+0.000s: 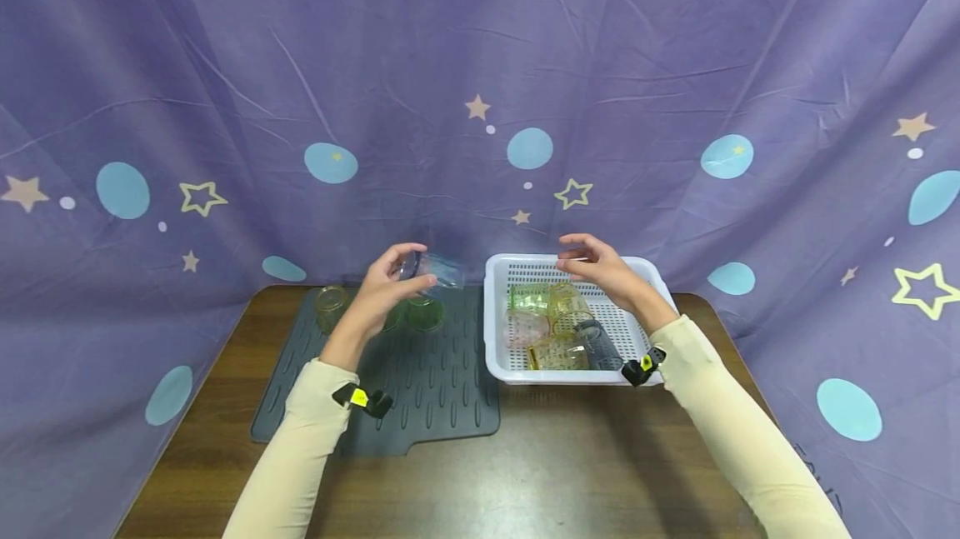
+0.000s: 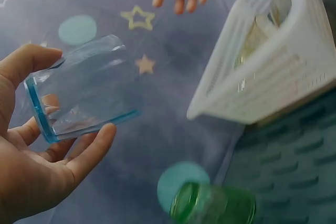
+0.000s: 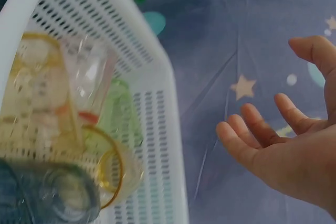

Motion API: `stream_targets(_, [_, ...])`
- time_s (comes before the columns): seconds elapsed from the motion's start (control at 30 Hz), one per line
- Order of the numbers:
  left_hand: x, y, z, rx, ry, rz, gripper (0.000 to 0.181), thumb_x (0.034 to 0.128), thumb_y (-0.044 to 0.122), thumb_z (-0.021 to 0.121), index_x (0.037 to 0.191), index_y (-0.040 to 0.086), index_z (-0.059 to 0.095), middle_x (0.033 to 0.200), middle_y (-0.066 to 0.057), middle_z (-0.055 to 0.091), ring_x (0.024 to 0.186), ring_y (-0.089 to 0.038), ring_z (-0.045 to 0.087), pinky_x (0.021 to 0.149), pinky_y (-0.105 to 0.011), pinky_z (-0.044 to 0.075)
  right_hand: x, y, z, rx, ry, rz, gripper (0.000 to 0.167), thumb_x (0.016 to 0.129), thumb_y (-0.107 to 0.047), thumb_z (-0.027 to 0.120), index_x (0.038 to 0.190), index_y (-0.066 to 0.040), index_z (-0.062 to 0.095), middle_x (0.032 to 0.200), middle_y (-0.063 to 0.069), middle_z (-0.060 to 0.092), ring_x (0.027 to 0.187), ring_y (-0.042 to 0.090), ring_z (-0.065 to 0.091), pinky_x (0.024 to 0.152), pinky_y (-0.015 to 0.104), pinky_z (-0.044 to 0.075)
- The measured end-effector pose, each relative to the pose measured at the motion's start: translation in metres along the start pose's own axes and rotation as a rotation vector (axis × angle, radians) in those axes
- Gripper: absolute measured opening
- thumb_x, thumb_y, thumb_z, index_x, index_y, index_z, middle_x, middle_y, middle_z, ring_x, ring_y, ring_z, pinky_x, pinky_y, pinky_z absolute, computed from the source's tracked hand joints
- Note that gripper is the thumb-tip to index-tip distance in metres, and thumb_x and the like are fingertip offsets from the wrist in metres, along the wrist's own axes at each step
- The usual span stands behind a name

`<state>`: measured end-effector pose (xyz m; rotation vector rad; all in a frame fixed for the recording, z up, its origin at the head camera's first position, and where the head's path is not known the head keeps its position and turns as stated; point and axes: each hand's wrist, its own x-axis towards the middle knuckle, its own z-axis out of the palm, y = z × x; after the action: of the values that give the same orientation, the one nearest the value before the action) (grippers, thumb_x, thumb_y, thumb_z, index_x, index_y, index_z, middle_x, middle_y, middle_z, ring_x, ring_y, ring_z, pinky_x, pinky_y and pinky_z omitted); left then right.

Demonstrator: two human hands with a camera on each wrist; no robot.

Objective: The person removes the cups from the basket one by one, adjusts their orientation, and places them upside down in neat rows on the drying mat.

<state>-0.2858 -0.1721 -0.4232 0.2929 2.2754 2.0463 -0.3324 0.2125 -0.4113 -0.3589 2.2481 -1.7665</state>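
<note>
My left hand (image 1: 385, 289) grips a clear bluish drinking glass (image 2: 84, 90) by its base end, the thumb on one side and the fingers on the other. The glass lies tilted sideways above the grey drying mat (image 1: 442, 393), its mouth toward the basket. Over the back of the white plastic basket (image 1: 492, 314) hovers my right hand (image 1: 603, 272), holding nothing, its fingers loosely bent and apart. Inside the basket lie several coloured glasses, among them a green one (image 3: 118, 111), a pink one (image 1: 527, 328), a yellow one (image 3: 39, 87) and a dark blue-grey one (image 3: 52, 192).
On the back of the mat stand a green glass (image 1: 425, 314) and a yellowish glass (image 1: 331, 306), with another greenish glass partly behind my left hand. Mat and basket sit on a brown wooden table (image 1: 555, 456). A purple patterned curtain (image 1: 420, 106) hangs behind.
</note>
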Motion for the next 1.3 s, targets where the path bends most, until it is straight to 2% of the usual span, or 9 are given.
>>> stream_targets(0.07, [-0.002,-0.004,-0.011,0.039,0.003,-0.016,0.055,0.0916,0.018,0.076,0.141,0.017,0.052,0.161,-0.009,0.03,0.152,-0.032,0.028,0.1,-0.048,0.054,0.002,0.005,-0.004,-0.02,0.011,0.029,0.057,0.099,-0.015,0.065,0.15,-0.005,0.04,0.136,0.023,0.053,0.112,0.015,0.061,0.107,0.047,0.048])
stream_targets(0.13, [-0.005,-0.008,-0.021,0.096,0.006,-0.026,0.057,0.0908,0.019,0.077,0.142,0.016,0.052,0.162,-0.01,0.032,0.153,-0.033,0.027,0.111,-0.056,0.044,0.004,0.01,-0.008,-0.042,0.03,0.06,0.057,0.101,-0.017,0.064,0.151,-0.004,0.039,0.131,0.017,0.058,0.115,0.021,0.061,0.109,0.052,0.046])
stream_targets(0.27, [-0.011,-0.017,-0.039,0.184,0.004,-0.033,0.06,0.0885,0.02,0.08,0.142,0.014,0.053,0.163,-0.011,0.033,0.156,-0.034,0.021,0.124,-0.06,0.023,0.009,0.022,-0.014,-0.078,0.058,0.117,0.06,0.101,-0.02,0.063,0.152,-0.002,0.037,0.125,0.013,0.063,0.127,0.036,0.056,0.11,0.056,0.042])
stream_targets(0.5, [-0.02,-0.031,-0.062,0.3,-0.008,-0.055,0.062,0.0867,0.016,0.081,0.141,0.008,0.052,0.157,-0.017,0.04,0.149,-0.04,0.031,0.114,-0.062,0.036,0.016,0.039,-0.016,-0.132,0.038,0.246,0.069,0.098,-0.024,0.066,0.154,-0.002,0.033,0.146,0.027,0.047,0.139,0.046,0.044,0.117,0.061,0.035])
stream_targets(0.73, [-0.028,-0.041,-0.075,0.455,-0.019,-0.098,0.062,0.0834,0.009,0.082,0.138,0.001,0.053,0.157,-0.024,0.04,0.149,-0.049,0.026,0.114,-0.069,0.032,0.022,0.047,-0.016,-0.212,-0.004,0.33,0.069,0.099,-0.023,0.064,0.154,0.001,0.03,0.149,0.029,0.042,0.14,0.049,0.04,0.117,0.06,0.035])
stream_targets(0.83, [-0.03,-0.044,-0.077,0.538,-0.024,-0.101,0.062,0.0811,0.008,0.083,0.136,0.0,0.055,0.152,-0.026,0.044,0.145,-0.051,0.032,0.112,-0.069,0.033,0.025,0.05,-0.016,-0.253,-0.008,0.357,0.071,0.098,-0.026,0.065,0.153,0.0,0.03,0.151,0.029,0.039,0.139,0.048,0.042,0.115,0.06,0.038])
stream_targets(1.03, [-0.029,-0.057,-0.082,0.717,-0.004,-0.056,0.064,0.0711,0.008,0.088,0.129,0.0,0.062,0.139,-0.028,0.055,0.133,-0.05,0.044,0.109,-0.066,0.037,0.028,0.054,-0.015,-0.309,-0.005,0.379,0.072,0.098,-0.028,0.064,0.154,0.0,0.029,0.147,0.029,0.039,0.127,0.043,0.049,0.106,0.056,0.045])
stream_targets(1.2, [-0.031,-0.065,-0.087,0.781,-0.017,-0.022,0.063,0.064,0.004,0.088,0.122,-0.003,0.065,0.13,-0.029,0.061,0.125,-0.05,0.052,0.105,-0.064,0.042,0.027,0.055,-0.013,-0.341,-0.008,0.398,0.071,0.098,-0.03,0.064,0.152,0.002,0.03,0.134,0.022,0.046,0.098,0.029,0.05,0.095,0.051,0.045])
stream_targets(1.3, [-0.033,-0.067,-0.089,0.81,-0.028,-0.032,0.062,0.0622,0.002,0.088,0.12,-0.002,0.065,0.128,-0.029,0.061,0.123,-0.051,0.054,0.103,-0.064,0.044,0.026,0.054,-0.013,-0.344,-0.024,0.426,0.069,0.096,-0.03,0.066,0.146,0.003,0.032,0.126,0.017,0.047,0.086,0.023,0.047,0.09,0.046,0.044])
